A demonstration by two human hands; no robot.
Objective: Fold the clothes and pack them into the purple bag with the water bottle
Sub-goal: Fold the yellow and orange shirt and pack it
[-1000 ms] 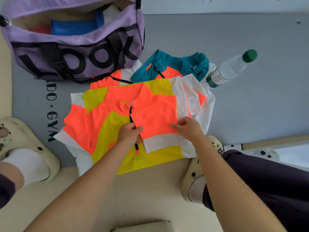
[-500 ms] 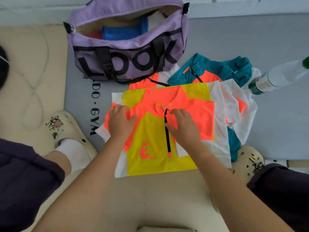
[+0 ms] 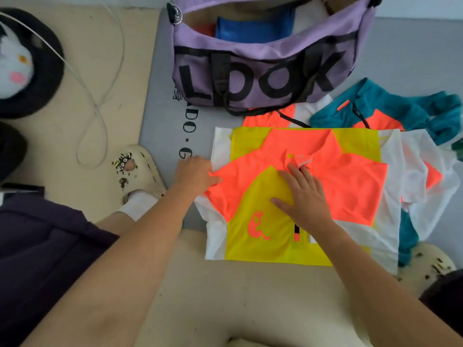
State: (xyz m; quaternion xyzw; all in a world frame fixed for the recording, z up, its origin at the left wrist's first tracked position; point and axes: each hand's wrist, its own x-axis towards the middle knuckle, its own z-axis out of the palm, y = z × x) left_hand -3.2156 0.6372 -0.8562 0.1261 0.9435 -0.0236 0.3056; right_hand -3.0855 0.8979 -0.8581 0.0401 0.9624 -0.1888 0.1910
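Observation:
A yellow, orange and white shirt (image 3: 350, 186) lies flat on the grey mat, front side up. My left hand (image 3: 194, 175) pinches the shirt's left orange sleeve at its edge. My right hand (image 3: 304, 196) presses flat on the shirt's chest, fingers spread, just below the collar. Behind the shirt stands the open purple bag (image 3: 263, 71) with "LOOK" printed on it and a folded blue garment (image 3: 253, 28) inside. A teal and orange shirt (image 3: 390, 111) lies crumpled at the right, partly under the top shirt. The water bottle is out of view.
The grey mat (image 3: 162, 108) meets beige floor on the left. My cream clogs sit at the mat's left edge (image 3: 136, 169) and at the lower right (image 3: 426, 264). A white cable (image 3: 95, 103) loops on the floor beside a black and white plush (image 3: 22, 63).
The view has swung left, so the bottle has left the frame. My left hand slid out to the left sleeve and gripped it; my right hand moved left onto the chest.

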